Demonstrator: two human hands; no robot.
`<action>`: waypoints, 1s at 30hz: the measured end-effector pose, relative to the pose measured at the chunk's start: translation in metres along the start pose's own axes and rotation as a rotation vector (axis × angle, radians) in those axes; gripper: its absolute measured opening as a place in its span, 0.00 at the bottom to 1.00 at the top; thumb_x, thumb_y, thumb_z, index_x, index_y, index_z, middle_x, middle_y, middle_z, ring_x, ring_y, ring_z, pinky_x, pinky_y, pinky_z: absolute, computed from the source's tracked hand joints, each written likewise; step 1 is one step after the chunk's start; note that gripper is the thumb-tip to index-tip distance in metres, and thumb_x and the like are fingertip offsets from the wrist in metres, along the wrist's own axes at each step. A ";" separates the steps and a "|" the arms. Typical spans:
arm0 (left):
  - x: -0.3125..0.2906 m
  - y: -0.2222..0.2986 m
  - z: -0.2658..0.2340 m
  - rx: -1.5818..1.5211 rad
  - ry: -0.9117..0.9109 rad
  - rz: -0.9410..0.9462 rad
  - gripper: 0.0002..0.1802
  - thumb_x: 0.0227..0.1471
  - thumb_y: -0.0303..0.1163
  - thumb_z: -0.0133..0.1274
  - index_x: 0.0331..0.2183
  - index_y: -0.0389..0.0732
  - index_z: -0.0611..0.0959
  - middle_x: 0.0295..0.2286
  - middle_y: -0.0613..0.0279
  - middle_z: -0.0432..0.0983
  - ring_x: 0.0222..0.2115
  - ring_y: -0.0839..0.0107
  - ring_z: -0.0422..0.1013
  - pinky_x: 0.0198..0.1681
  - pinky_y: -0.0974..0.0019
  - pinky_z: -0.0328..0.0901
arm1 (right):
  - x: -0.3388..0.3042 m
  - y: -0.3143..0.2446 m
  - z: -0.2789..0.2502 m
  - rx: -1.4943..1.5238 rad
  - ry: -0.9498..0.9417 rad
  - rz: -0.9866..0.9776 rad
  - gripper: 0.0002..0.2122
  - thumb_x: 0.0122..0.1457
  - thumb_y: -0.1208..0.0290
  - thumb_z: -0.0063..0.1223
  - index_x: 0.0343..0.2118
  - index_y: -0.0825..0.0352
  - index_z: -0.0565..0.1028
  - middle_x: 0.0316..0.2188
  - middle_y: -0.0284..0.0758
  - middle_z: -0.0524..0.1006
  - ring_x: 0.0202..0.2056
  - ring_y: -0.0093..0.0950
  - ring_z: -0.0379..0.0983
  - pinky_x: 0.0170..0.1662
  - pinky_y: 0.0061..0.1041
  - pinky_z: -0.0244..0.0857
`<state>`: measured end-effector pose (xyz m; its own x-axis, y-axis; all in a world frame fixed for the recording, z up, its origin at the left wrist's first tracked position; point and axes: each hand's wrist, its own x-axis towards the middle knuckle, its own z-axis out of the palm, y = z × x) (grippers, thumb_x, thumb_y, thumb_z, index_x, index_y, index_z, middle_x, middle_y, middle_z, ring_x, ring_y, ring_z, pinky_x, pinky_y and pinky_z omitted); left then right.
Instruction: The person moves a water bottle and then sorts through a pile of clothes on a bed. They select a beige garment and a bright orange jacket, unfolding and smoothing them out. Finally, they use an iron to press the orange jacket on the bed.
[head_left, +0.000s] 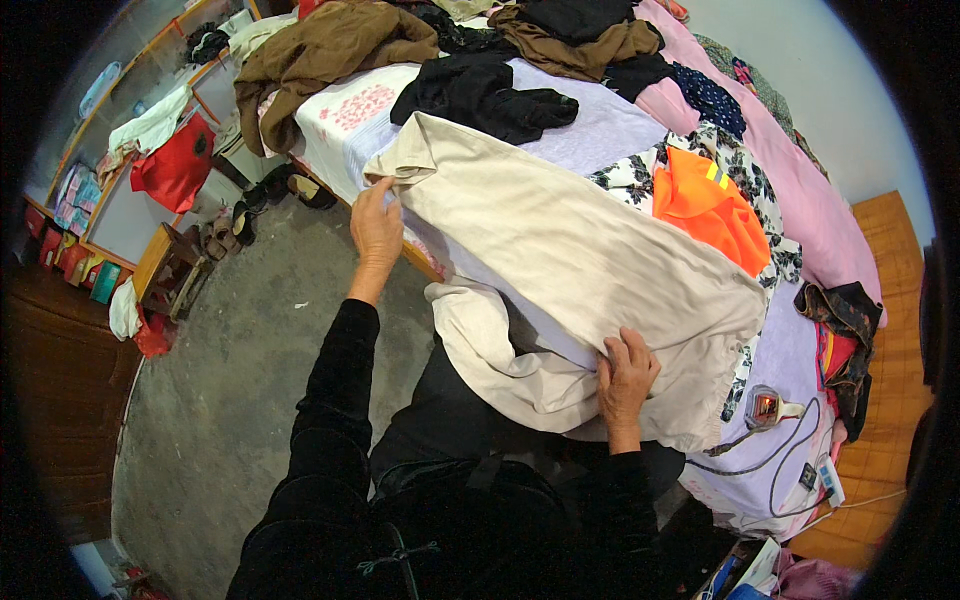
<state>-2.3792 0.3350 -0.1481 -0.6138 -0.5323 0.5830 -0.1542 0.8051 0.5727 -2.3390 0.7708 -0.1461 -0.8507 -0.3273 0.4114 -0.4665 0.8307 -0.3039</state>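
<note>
A pair of beige trousers (560,220) lies across the edge of the bed. One leg is stretched out flat toward the far left, and the other leg (490,335) hangs in folds over the near edge by my lap. My left hand (377,232) is closed on the hem of the flat leg, thumb and fingers pinching the cloth. Near the trousers' wide upper end, my right hand (627,375) has its fingers bent onto the fabric at the near edge, gripping it. Just beyond the trousers rests an orange garment (705,205) with a yellow stripe.
Black clothing (480,98) and a brown garment (340,55) lie farther back on the bed. At right are a small corded appliance (765,408) and a white power strip (830,482). Shoes (243,222) and a wooden stool (170,265) stand on the floor at left.
</note>
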 end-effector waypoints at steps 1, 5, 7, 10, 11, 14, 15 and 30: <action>-0.001 0.008 0.000 -0.017 0.005 0.054 0.20 0.48 0.25 0.55 0.47 0.41 0.80 0.40 0.47 0.76 0.42 0.50 0.72 0.48 0.55 0.65 | -0.001 -0.001 0.001 0.001 0.001 0.000 0.16 0.49 0.74 0.61 0.42 0.59 0.76 0.52 0.34 0.72 0.58 0.34 0.64 0.55 0.38 0.51; -0.013 0.073 0.011 -0.191 -0.160 0.344 0.19 0.47 0.24 0.55 0.45 0.41 0.81 0.42 0.51 0.77 0.46 0.52 0.71 0.50 0.55 0.65 | -0.001 -0.004 0.004 -0.005 0.017 0.018 0.17 0.48 0.72 0.63 0.43 0.58 0.75 0.53 0.34 0.71 0.58 0.36 0.64 0.55 0.40 0.50; -0.039 0.099 0.036 -0.239 -0.385 0.536 0.22 0.52 0.31 0.54 0.51 0.44 0.77 0.53 0.51 0.69 0.55 0.52 0.64 0.59 0.51 0.58 | -0.001 -0.005 0.003 -0.008 0.015 0.012 0.17 0.48 0.71 0.63 0.43 0.58 0.75 0.53 0.34 0.71 0.58 0.36 0.64 0.55 0.40 0.50; -0.063 0.138 0.055 -0.128 -0.606 0.709 0.25 0.56 0.40 0.53 0.55 0.50 0.75 0.58 0.54 0.64 0.60 0.54 0.58 0.60 0.45 0.53 | -0.003 -0.001 0.001 0.004 0.006 0.010 0.17 0.48 0.70 0.63 0.43 0.59 0.75 0.53 0.35 0.71 0.58 0.36 0.64 0.56 0.40 0.50; -0.063 0.138 0.063 -0.064 -0.623 0.750 0.25 0.57 0.43 0.51 0.55 0.51 0.74 0.58 0.54 0.63 0.60 0.55 0.58 0.60 0.44 0.52 | -0.003 -0.001 0.000 0.012 0.001 0.010 0.17 0.48 0.70 0.63 0.43 0.59 0.75 0.53 0.35 0.71 0.58 0.36 0.64 0.56 0.40 0.50; -0.031 0.104 0.084 0.262 -0.561 0.729 0.23 0.61 0.46 0.45 0.55 0.52 0.75 0.56 0.50 0.66 0.57 0.54 0.61 0.57 0.41 0.55 | -0.001 -0.002 -0.002 0.043 0.006 -0.019 0.17 0.48 0.69 0.64 0.43 0.59 0.75 0.53 0.36 0.71 0.59 0.36 0.64 0.56 0.40 0.50; -0.009 0.078 0.085 0.425 -0.521 0.667 0.22 0.61 0.45 0.44 0.54 0.51 0.76 0.52 0.47 0.68 0.55 0.53 0.63 0.54 0.44 0.58 | -0.001 -0.004 -0.003 0.041 -0.004 -0.015 0.18 0.48 0.68 0.64 0.43 0.59 0.75 0.53 0.36 0.71 0.59 0.37 0.64 0.56 0.40 0.50; -0.080 0.072 -0.049 -0.185 -0.723 0.271 0.20 0.52 0.30 0.57 0.49 0.43 0.80 0.50 0.45 0.72 0.52 0.50 0.69 0.53 0.56 0.65 | -0.021 -0.024 -0.029 0.249 0.027 -0.032 0.17 0.47 0.71 0.65 0.42 0.60 0.76 0.53 0.38 0.70 0.55 0.37 0.66 0.53 0.38 0.56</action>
<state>-2.3036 0.4224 -0.1254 -0.9720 0.0292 0.2330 0.1647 0.7922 0.5876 -2.3024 0.7708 -0.1222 -0.8291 -0.3368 0.4463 -0.5416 0.6823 -0.4911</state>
